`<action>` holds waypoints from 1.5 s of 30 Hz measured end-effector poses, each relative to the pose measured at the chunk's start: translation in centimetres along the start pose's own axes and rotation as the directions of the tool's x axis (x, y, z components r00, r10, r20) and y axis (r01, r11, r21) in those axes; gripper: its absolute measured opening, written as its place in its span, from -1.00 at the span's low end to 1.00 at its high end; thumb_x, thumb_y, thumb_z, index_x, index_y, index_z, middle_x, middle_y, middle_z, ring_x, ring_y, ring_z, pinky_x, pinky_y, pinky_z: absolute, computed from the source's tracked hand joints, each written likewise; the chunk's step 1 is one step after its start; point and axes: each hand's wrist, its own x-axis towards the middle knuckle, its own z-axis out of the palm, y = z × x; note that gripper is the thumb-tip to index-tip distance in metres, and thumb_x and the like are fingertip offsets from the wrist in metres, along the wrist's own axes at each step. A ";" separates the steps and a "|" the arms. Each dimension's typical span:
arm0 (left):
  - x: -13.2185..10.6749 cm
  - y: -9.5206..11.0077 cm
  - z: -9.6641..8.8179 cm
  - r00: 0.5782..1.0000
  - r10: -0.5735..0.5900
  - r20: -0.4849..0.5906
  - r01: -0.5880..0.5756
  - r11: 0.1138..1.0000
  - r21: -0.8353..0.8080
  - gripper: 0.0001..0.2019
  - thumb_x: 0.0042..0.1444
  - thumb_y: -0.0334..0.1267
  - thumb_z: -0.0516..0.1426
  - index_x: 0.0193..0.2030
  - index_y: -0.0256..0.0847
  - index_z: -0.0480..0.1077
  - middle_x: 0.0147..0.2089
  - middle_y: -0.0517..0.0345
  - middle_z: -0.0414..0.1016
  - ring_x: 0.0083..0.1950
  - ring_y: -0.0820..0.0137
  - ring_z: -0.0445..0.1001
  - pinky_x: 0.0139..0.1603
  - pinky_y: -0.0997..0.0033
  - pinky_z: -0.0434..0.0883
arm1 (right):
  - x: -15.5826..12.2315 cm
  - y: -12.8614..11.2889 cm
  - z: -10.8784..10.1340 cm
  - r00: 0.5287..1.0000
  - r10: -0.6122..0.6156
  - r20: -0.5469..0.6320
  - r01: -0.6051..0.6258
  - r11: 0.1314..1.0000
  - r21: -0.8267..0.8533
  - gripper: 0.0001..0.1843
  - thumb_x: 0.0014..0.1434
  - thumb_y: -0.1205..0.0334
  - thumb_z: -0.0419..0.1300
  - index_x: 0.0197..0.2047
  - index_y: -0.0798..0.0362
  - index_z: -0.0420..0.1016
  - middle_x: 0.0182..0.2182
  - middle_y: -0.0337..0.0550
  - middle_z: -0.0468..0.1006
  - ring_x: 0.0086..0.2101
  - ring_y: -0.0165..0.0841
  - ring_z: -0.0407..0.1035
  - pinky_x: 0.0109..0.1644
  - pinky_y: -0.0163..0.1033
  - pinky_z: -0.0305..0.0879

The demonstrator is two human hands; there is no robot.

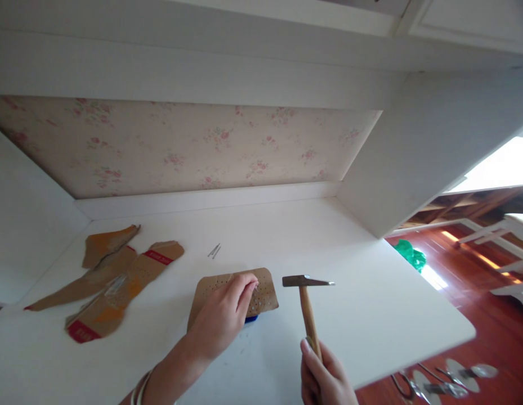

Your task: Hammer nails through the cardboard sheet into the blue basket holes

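- Cardboard (208, 289) is pinned beneath curled, ungrasping fingers of the left hand (225, 318), seemingly for steadiness.
- Hammer (308, 306) is gripped low by the right hand (324, 379), probably for leverage.

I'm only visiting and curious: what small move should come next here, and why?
Probably a light tap of the hammer down beside the fingers of the left hand. The right hand holds it raised just right of the hole-dotted cardboard, where those fingers press, perhaps steadying something too small to see.
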 end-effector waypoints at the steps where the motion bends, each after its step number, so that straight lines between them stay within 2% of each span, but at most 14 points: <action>1: 0.0 -0.1 0.2 1.000 0.017 0.015 -0.017 1.000 0.003 -0.85 0.35 -0.28 -0.01 -0.03 -0.10 0.34 -0.11 0.16 0.59 -0.12 0.38 0.59 -0.03 0.40 0.50 | 0.0 0.0 0.0 1.000 0.004 0.008 -0.004 1.000 0.000 -0.36 -0.14 -0.39 0.30 -0.53 -0.01 0.14 -0.76 -0.54 0.10 -0.80 -0.65 -0.05 -0.78 -0.50 -0.09; 7: -0.4 -0.7 1.2 0.996 0.071 0.047 -0.073 0.997 0.040 -0.83 0.35 -0.30 -0.01 0.00 -0.10 0.35 -0.09 0.12 0.59 -0.08 0.35 0.59 -0.01 0.37 0.52 | -0.1 -0.3 -0.1 0.999 0.016 0.047 -0.016 1.000 0.014 -0.38 -0.11 -0.36 0.30 -0.52 -0.03 0.11 -0.76 -0.56 0.09 -0.81 -0.65 -0.07 -0.79 -0.49 -0.10; 18: -0.5 -0.6 1.5 0.994 0.087 0.068 -0.090 0.995 0.047 -0.83 0.35 -0.31 -0.01 -0.02 -0.13 0.37 -0.10 0.12 0.60 -0.08 0.36 0.60 -0.03 0.39 0.52 | 0.0 0.1 -0.4 0.998 0.022 0.057 -0.021 1.000 -0.016 -0.38 -0.11 -0.38 0.28 -0.50 -0.02 0.14 -0.76 -0.55 0.11 -0.80 -0.64 -0.03 -0.78 -0.50 -0.05; 24: -0.6 -0.7 1.9 0.993 0.089 0.076 -0.092 0.995 0.031 -0.81 0.36 -0.29 -0.02 0.02 -0.11 0.37 -0.07 0.10 0.60 -0.07 0.33 0.59 -0.02 0.34 0.53 | 0.0 -0.2 -0.1 0.997 0.025 0.073 -0.025 1.000 0.004 -0.38 -0.13 -0.37 0.30 -0.50 -0.02 0.14 -0.76 -0.55 0.09 -0.80 -0.64 -0.06 -0.78 -0.51 -0.07; 37: -0.7 -1.0 1.3 0.993 0.091 0.077 -0.094 0.995 0.041 -0.78 0.35 -0.33 -0.03 0.04 -0.14 0.36 -0.04 0.05 0.59 -0.03 0.32 0.59 0.01 0.34 0.53 | -0.3 -0.1 0.2 0.998 -0.010 0.061 0.012 0.999 -0.029 -0.39 -0.05 -0.37 0.26 -0.50 -0.01 0.14 -0.75 -0.56 0.08 -0.80 -0.66 -0.06 -0.77 -0.51 -0.09; 42: -0.8 -1.2 1.2 0.993 0.070 0.091 -0.075 0.996 0.057 -0.79 0.35 -0.34 -0.02 0.03 -0.12 0.36 -0.05 0.09 0.60 -0.04 0.33 0.59 0.00 0.34 0.53 | -0.5 -0.1 0.4 0.996 -0.031 0.078 0.034 0.999 -0.031 -0.40 -0.04 -0.37 0.25 -0.49 -0.01 0.14 -0.74 -0.56 0.11 -0.82 -0.66 -0.05 -0.80 -0.51 -0.13; 45: -0.9 -1.3 1.0 0.996 0.064 0.059 -0.068 0.996 0.058 -0.81 0.35 -0.31 -0.01 0.02 -0.11 0.37 -0.07 0.12 0.61 -0.08 0.34 0.60 -0.03 0.37 0.54 | -0.6 0.0 0.3 0.995 -0.039 0.089 0.044 0.997 -0.057 -0.41 0.00 -0.36 0.22 -0.48 -0.01 0.14 -0.74 -0.56 0.11 -0.82 -0.65 -0.04 -0.80 -0.52 -0.10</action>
